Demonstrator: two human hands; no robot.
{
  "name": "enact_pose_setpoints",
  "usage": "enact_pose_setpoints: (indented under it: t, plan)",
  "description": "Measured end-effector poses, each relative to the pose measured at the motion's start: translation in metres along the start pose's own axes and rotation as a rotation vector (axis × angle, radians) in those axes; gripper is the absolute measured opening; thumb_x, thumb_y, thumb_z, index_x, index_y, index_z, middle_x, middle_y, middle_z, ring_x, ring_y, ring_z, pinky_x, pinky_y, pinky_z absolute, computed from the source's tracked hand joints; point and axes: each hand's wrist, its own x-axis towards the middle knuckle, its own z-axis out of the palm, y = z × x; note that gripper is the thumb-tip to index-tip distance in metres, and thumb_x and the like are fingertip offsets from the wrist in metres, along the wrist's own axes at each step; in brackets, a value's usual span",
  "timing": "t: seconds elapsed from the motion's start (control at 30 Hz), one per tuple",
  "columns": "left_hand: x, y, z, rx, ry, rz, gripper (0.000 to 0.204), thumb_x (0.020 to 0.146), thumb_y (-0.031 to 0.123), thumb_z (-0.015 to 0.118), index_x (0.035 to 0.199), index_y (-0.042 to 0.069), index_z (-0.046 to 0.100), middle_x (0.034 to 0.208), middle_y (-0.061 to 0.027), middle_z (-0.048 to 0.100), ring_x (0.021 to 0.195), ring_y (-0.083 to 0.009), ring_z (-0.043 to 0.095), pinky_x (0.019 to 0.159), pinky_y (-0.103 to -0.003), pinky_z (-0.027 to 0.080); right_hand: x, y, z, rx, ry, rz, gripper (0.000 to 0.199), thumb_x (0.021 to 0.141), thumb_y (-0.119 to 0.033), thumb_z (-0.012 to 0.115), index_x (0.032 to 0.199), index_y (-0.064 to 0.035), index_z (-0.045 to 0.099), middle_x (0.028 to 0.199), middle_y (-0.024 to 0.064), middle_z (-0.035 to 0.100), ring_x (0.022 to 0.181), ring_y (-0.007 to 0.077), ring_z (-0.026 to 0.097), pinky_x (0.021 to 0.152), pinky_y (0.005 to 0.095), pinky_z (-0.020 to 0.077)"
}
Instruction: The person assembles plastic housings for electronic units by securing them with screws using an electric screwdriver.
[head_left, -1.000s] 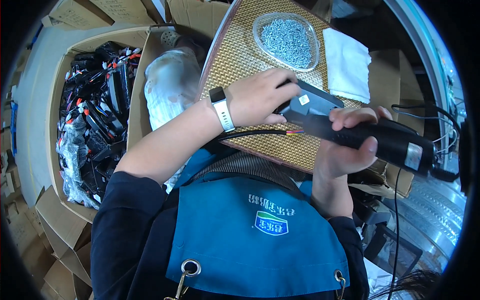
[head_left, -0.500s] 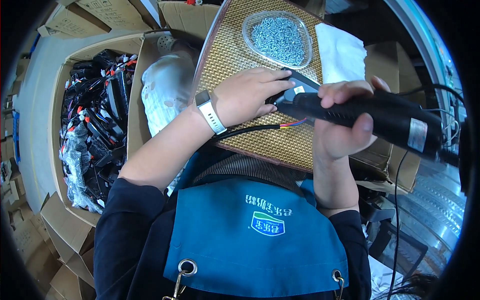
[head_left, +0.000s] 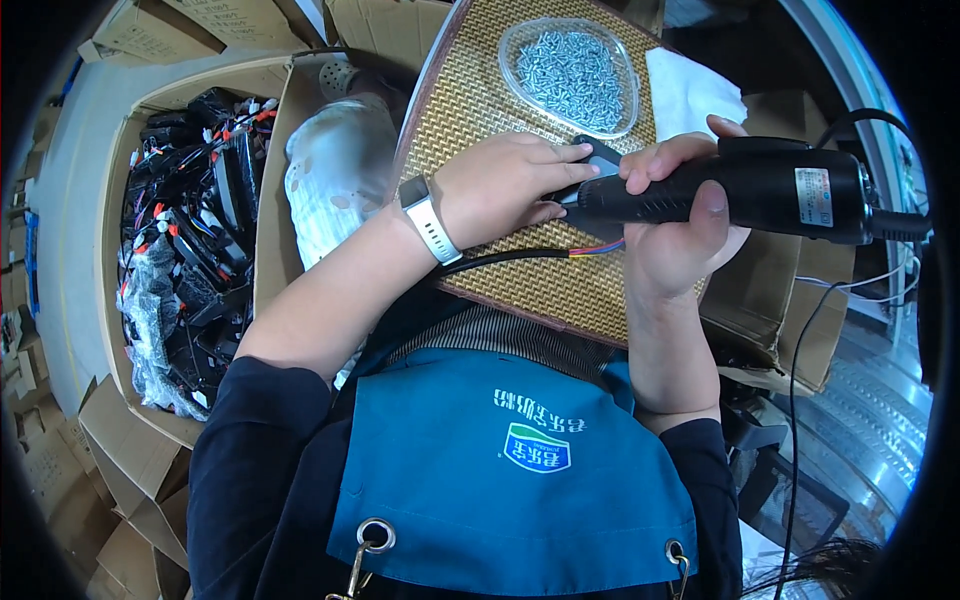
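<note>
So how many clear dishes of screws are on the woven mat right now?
1. The clear dish of screws sits at the far end of the woven mat, beyond the left hand and beside a white cloth. Another could lie hidden under the hands.

The left hand (head_left: 505,190), a pale watch (head_left: 428,217) on its wrist, pressed down on a small dark part (head_left: 598,158) lying on a woven mat (head_left: 500,110). The right hand (head_left: 680,225) was wrapped around a black electric screwdriver (head_left: 760,185), its tip at the part. A clear dish of screws (head_left: 575,70) sat further up the mat. A cardboard box of black wired parts (head_left: 185,230) stood to the left.
</note>
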Motion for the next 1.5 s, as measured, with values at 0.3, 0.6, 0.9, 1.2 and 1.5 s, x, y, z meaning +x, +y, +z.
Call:
enact_pose_setpoints:
  t: [0.3,0.6,0.9,1.2,1.5]
  plan:
    - [-0.001,-0.001,-0.003,-0.018,-0.053,-0.004,0.049,0.074,0.016,0.072,0.122,0.011,0.059,0.126,-0.0103,0.059,0.097,-0.0279,0.060,0.087,-0.038,0.047,0.008,0.003,0.004,-0.021,-0.130,0.041,0.055,0.088,-0.036,0.061,0.120,0.0031,0.040,0.075,0.0107,0.055,0.063,0.0182,0.056,0.062,0.0340,0.0488]
    - [-0.001,-0.001,0.001,-0.002,0.030,0.046,0.043,0.075,0.019,0.071,0.115,0.009,0.059,0.124,-0.0109,0.060,0.096,-0.0283,0.060,0.085,-0.039,0.048,-0.005,-0.005,0.007,-0.071,-0.024,-0.015,0.055,0.086,-0.034,0.063,0.119,0.0033,0.039,0.077,0.0112,0.056,0.063,0.0189,0.056,0.063,0.0344,0.0497]
    - [0.006,0.013,-0.004,0.203,-0.007,0.097,0.021,0.079,0.021,0.067,0.085,0.006,0.053,0.079,-0.0101,0.051,0.080,-0.0289,0.055,0.072,-0.039,0.047,-0.011,-0.054,-0.042,0.043,0.212,-0.110,0.067,0.084,-0.050,0.056,0.124,-0.0006,0.035,0.074,0.0082,0.055,0.060,0.0162,0.057,0.060,0.0348,0.0492]
    - [0.010,0.029,-0.004,0.280,-0.196,-0.079,0.013,0.077,0.018,0.062,0.076,0.006,0.057,0.074,-0.0104,0.058,0.074,-0.0289,0.059,0.068,-0.040,0.049,-0.026,-0.068,-0.060,0.042,0.321,-0.066,0.051,0.086,-0.043,0.055,0.121,-0.0072,0.044,0.079,0.0053,0.051,0.066,0.0150,0.050,0.068,0.0327,0.0407]
    - [0.061,0.010,-0.046,0.091,-0.100,-0.283,0.025,0.083,0.027,0.058,0.079,0.002,0.062,0.071,-0.0169,0.061,0.065,-0.0329,0.060,0.061,-0.041,0.048,-0.039,-0.082,-0.082,-0.022,0.353,-0.091,0.063,0.083,-0.045,0.060,0.125,-0.0036,0.037,0.077,0.0071,0.054,0.064,0.0159,0.055,0.064,0.0334,0.0448]
